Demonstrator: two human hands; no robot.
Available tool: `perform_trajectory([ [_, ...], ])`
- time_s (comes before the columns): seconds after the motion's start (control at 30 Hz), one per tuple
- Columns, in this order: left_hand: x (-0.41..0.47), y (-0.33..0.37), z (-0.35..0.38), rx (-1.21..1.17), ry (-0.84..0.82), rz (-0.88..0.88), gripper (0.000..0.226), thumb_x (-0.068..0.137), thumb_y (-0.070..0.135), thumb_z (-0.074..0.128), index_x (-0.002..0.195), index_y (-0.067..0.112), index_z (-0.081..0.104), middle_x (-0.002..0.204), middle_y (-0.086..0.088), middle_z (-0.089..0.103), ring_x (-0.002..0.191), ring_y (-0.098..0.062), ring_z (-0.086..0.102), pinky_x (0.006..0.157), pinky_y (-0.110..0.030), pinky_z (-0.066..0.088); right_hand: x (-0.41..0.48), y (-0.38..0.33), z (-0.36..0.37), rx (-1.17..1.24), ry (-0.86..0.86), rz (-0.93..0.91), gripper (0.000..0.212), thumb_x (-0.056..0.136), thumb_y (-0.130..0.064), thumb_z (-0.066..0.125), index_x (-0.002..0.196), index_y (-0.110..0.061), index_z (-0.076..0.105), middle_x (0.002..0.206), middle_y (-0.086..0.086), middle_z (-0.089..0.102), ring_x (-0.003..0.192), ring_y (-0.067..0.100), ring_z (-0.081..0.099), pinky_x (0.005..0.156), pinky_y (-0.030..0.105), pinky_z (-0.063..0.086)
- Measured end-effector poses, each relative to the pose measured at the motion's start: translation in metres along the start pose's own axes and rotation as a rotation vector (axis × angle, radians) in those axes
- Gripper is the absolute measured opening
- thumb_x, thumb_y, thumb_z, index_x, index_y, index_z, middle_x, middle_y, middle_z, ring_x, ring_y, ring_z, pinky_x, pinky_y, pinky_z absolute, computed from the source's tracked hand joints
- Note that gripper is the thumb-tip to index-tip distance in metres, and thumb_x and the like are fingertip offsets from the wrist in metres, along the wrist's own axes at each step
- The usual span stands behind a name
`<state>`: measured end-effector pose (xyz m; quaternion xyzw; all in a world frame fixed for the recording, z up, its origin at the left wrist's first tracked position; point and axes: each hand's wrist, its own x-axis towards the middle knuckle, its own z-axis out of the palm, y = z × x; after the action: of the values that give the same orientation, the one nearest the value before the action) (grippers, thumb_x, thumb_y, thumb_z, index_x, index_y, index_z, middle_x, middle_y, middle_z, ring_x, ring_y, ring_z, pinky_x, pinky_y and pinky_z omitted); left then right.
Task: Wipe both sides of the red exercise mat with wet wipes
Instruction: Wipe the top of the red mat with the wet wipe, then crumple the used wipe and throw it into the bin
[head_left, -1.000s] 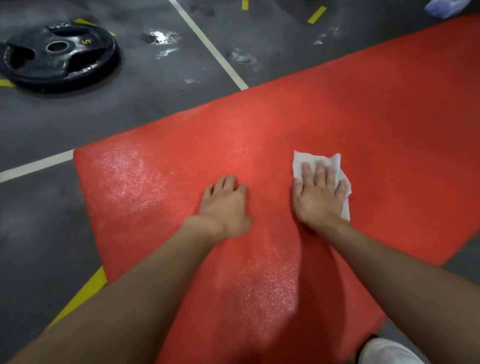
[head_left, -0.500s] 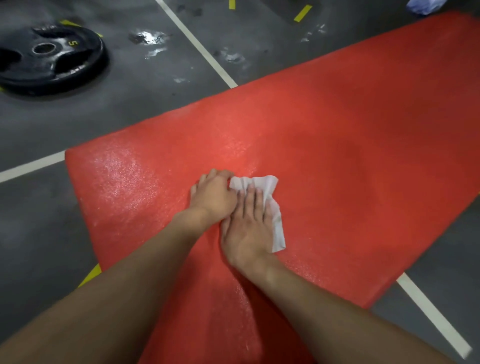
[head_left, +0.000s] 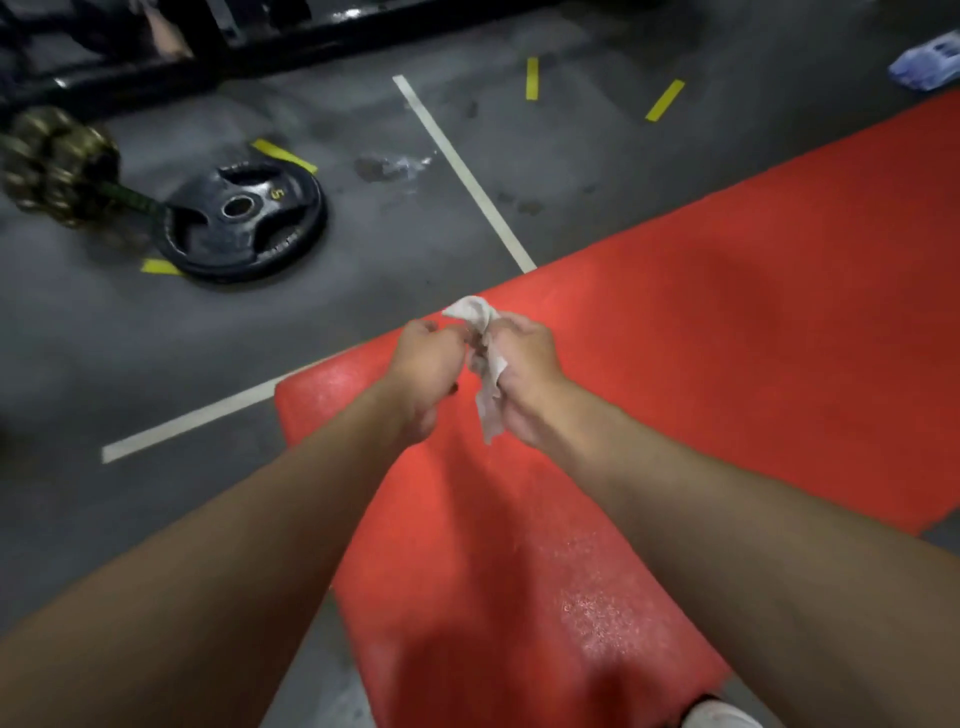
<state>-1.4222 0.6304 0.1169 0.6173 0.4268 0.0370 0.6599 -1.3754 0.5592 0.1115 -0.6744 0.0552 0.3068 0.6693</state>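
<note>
We see right hand (head_left: 524, 364) curled round a crumpled white wet wipe (head_left: 487, 358) over the red foam exercise mat (head_left: 675, 338); left hand (head_left: 428, 361) curled beside it, pinch too blurred to tell.

Crumpled white wipe (head_left: 487, 366) hangs above flat red mat (head_left: 675, 364).

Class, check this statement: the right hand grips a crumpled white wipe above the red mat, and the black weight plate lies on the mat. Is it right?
Not quite. The head view shows the weight plate lying on the grey floor, left of the red mat and apart from it. The rest stands: the right hand grips the crumpled white wipe above the mat.
</note>
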Motion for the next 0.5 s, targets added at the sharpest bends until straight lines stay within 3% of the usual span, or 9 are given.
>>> perform_trajectory([
  [0.07,-0.024,0.048,-0.003,-0.092,-0.031,-0.092,0.027,0.091,0.015,0.058,0.116,0.005,0.059,0.071,0.000,0.054,0.060,-0.013,0.051,0.070,-0.033,0.046,-0.024,-0.054,0.006,0.162,-0.051,0.122,0.024,0.092,0.001,0.036,0.091,0.000,0.059,0.069,0.012,0.043,0.059,0.024,0.038,0.055,0.032,0.027],
  [0.13,-0.054,0.104,-0.001,-0.226,-0.115,-0.199,0.023,0.094,0.018,0.056,0.114,0.007,0.057,0.066,-0.002,0.057,0.053,-0.015,0.056,0.060,-0.028,0.049,-0.051,-0.119,0.006,0.348,-0.101,0.213,0.020,0.098,-0.010,0.041,0.082,-0.008,0.053,0.068,0.011,0.037,0.056,0.023,0.034,0.056,0.031,0.026],
  [0.2,-0.087,0.171,0.003,-0.313,-0.168,-0.250,0.026,0.099,0.023,0.053,0.120,0.007,0.057,0.079,-0.007,0.063,0.066,-0.017,0.063,0.065,-0.030,0.054,-0.080,-0.192,-0.002,0.448,-0.144,0.252,0.024,0.102,-0.022,0.042,0.081,-0.014,0.050,0.075,0.011,0.043,0.061,0.023,0.040,0.060,0.032,0.032],
  [0.27,-0.116,0.240,0.010,-0.310,-0.195,-0.250,0.027,0.101,0.025,0.052,0.120,0.007,0.057,0.089,-0.010,0.064,0.074,-0.018,0.064,0.070,-0.030,0.055,-0.107,-0.264,-0.013,0.480,-0.169,0.234,0.020,0.103,-0.022,0.041,0.090,-0.013,0.053,0.082,0.009,0.051,0.069,0.022,0.049,0.065,0.033,0.042],
  [0.33,-0.146,0.324,0.024,-0.261,-0.209,-0.189,0.024,0.098,0.020,0.056,0.117,0.006,0.061,0.096,-0.014,0.065,0.073,-0.020,0.064,0.064,-0.033,0.055,-0.131,-0.352,-0.033,0.518,-0.218,0.197,0.032,0.102,-0.020,0.038,0.075,-0.014,0.054,0.075,0.008,0.049,0.063,0.019,0.048,0.060,0.029,0.040],
  [0.4,-0.180,0.406,0.044,-0.176,-0.174,-0.067,0.018,0.096,0.011,0.058,0.110,0.003,0.065,0.100,-0.018,0.068,0.076,-0.026,0.066,0.062,-0.038,0.057,-0.158,-0.442,-0.059,0.550,-0.253,0.132,0.058,0.102,-0.022,0.032,0.049,-0.014,0.056,0.057,0.007,0.049,0.050,0.018,0.048,0.053,0.026,0.038],
  [0.5,-0.236,0.518,0.096,-0.027,-0.151,0.143,0.015,0.098,0.011,0.054,0.097,0.011,0.069,0.095,-0.013,0.075,0.084,-0.030,0.072,0.080,-0.053,0.058,-0.194,-0.563,-0.110,0.511,-0.248,-0.004,0.073,0.102,-0.023,0.029,0.037,-0.016,0.060,0.047,0.003,0.056,0.043,0.016,0.056,0.051,0.028,0.042],
])
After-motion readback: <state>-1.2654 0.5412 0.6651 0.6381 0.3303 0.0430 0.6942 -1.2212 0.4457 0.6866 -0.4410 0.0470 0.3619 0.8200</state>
